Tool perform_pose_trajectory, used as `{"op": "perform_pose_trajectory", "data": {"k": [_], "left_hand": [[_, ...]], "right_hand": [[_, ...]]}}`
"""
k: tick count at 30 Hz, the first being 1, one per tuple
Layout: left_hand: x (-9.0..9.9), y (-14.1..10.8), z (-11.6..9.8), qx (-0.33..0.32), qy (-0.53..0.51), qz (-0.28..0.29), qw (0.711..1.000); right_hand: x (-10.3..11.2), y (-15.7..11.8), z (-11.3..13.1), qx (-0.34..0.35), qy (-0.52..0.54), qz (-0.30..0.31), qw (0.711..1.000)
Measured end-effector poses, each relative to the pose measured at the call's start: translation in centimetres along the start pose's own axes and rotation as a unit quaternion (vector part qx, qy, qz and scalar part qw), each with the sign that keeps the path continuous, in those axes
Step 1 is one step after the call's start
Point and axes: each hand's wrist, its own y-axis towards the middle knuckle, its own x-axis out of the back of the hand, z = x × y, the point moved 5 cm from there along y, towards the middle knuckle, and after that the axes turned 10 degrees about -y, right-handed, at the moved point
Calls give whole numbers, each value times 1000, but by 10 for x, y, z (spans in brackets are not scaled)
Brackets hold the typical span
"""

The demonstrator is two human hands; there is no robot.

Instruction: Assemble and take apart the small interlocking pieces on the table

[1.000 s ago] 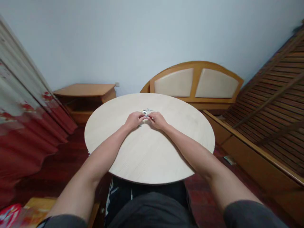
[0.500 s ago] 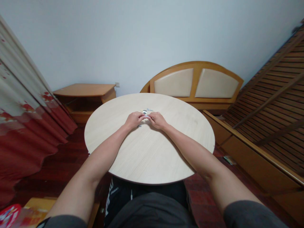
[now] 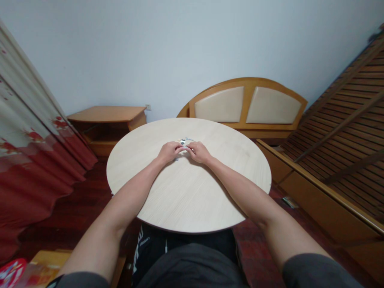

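Observation:
Over the middle of a round pale wooden table (image 3: 186, 200), my left hand (image 3: 169, 152) and my right hand (image 3: 198, 152) meet almost fingertip to fingertip. Both are closed in a pinch on one small pale, whitish-pink piece (image 3: 184, 147) between them; its kind is too small to make out, and fingers cover most of it. Just beyond the fingertips lie a small dark-and-white piece (image 3: 182, 141) and a small grey piece (image 3: 189, 139) on the tabletop. A little grey bit (image 3: 176, 159) shows beside my left hand, partly hidden under it.
Behind the table stand a wooden cabinet (image 3: 108, 114) on the left and a bed headboard (image 3: 247, 104) on the right. A red and white curtain (image 3: 39, 152) hangs at the left. Slatted bed boards (image 3: 345, 132) lean at the right. A box (image 3: 49, 260) sits at the lower left.

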Motion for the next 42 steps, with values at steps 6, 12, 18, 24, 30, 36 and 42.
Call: {"op": "perform_pose_trajectory", "data": {"k": [6,12,18,24,30,36,42], "left_hand": [[1,-1,-1,-5,-8,0,1000],[1,-1,-1,-1,-9,-3,1000],[1,-1,-2,5,-7,-2,1000],[1,-1,-1,5,-10,-9,1000],[0,0,0,4,-10,-11,1000],[1,-1,-1,7,-13,-10,1000],[2,-2,-4,12,-17,-7,1000]], "right_hand": [[-1,0,-1,3,2,-1,1000],[0,0,-1,-1,2,-6,1000],[1,0,-1,-3,-5,-11,1000],[1,0,-1,-3,-9,-18,1000],[3,0,0,-7,-10,-21,1000],[2,0,-1,-14,-9,-28,999],[1,1,-2,-12,-12,-28,999]]}}
